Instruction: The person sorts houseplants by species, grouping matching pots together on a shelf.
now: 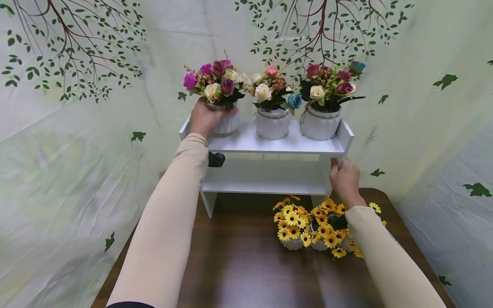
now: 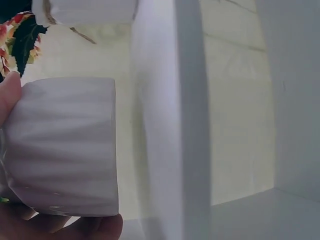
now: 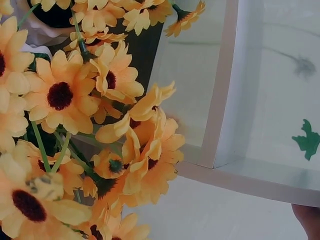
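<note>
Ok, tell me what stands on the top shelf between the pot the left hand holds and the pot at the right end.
In the head view, one more white pot of mixed roses stands between the held pot and the right-end pot.

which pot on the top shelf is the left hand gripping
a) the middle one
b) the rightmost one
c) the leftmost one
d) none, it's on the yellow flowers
c: in the head view the left hand wraps around the leftmost white pot on the shelf's top board, while the middle pot and rightmost pot stand untouched.
</note>
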### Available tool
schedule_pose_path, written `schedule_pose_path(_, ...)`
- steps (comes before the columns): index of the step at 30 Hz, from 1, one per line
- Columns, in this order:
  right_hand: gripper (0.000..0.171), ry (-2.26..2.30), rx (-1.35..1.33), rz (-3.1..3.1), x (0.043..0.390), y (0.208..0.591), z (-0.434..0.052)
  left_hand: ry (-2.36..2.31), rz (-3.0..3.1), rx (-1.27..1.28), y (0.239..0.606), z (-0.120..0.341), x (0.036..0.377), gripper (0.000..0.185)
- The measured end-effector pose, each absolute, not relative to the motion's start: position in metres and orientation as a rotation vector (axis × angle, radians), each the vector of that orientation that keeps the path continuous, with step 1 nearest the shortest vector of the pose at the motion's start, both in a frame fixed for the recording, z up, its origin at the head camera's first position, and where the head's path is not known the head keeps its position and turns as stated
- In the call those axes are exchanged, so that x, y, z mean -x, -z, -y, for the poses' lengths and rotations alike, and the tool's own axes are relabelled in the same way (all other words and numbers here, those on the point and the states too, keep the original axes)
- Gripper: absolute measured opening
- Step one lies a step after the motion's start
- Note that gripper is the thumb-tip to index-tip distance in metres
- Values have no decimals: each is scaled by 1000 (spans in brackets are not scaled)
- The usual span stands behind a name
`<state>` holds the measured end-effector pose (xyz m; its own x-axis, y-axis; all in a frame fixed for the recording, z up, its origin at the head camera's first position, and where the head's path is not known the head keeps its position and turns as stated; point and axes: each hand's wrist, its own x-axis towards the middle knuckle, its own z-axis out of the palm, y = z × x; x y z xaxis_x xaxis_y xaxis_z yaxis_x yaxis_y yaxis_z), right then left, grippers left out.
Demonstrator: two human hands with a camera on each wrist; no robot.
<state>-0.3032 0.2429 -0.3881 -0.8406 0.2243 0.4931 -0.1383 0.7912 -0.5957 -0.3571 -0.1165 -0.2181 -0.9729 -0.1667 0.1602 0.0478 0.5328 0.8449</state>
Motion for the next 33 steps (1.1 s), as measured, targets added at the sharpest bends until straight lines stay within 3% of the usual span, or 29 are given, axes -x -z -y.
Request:
schedule_pose_path(23, 34, -863, 34, 2396, 303, 388, -242, 1485, 2454, -54, 241, 123, 359, 91)
schedule_pose_path(30, 35, -866, 65, 2412, 303, 387, -242, 1452, 2500, -88, 240, 128, 337, 110)
schedule_pose_path(33, 36, -853, 65, 2424, 303, 388, -242, 1304, 2541, 9, 246, 129, 318, 108)
